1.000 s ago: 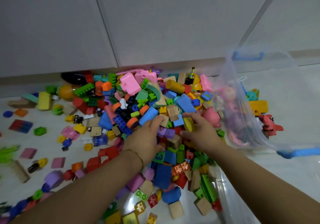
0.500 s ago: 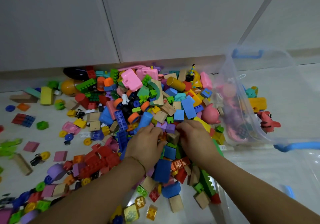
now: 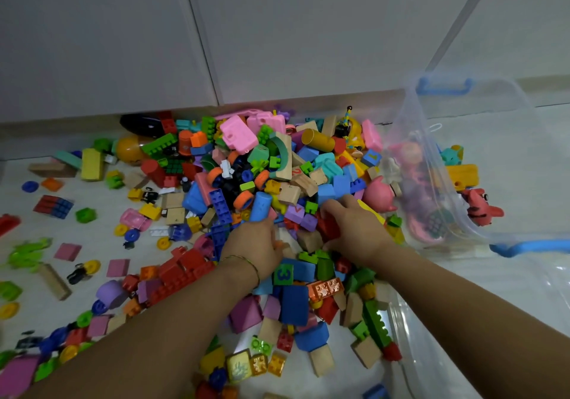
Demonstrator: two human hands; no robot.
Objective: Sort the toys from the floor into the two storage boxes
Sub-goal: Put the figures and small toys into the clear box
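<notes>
- A home, most likely a playroom or a bedroom corner.
- A pile of toys (image 3: 277, 189) covers the pale tiled floor (image 3: 509, 275): plastic bricks, wooden blocks, small figures, wheels.
- Plain white cabinet doors (image 3: 293, 28) rise just behind the pile, as fitted household storage does.
- A clear storage box (image 3: 481, 158) with blue handles lies tipped on the floor to the right, toys inside it.
- A second clear box (image 3: 431, 352) stands at the lower right.
- Bare arms reach in from floor level, one wrist with a thin bangle (image 3: 246, 263).
</notes>
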